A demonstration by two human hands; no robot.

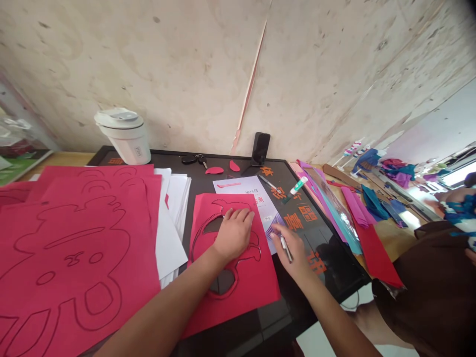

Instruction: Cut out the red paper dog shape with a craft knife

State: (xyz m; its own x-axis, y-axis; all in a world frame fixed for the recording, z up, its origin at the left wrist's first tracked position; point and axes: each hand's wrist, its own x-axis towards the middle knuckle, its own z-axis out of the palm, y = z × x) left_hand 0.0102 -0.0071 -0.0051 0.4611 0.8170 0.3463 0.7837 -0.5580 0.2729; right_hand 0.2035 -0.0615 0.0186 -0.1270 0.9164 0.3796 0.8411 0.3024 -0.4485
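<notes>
My left hand [233, 232] lies flat, fingers stretched out, pressing on a red paper sheet [238, 282] that has a cut-out outline in it. The sheet rests on a black glass table top [327, 258]. My right hand [292, 248] is closed around a thin craft knife [285, 248], its tip beside the sheet's right edge. A white printed paper [253, 188] lies partly under the red sheet.
A stack of large red sheets [70, 258] with drawn outlines over white paper [169, 238] fills the left. A white lidded cup [124, 135], keys [195, 159], a phone [260, 148], a glue stick [297, 187] and coloured paper strips [353, 208] lie around. Another person sits at right [439, 282].
</notes>
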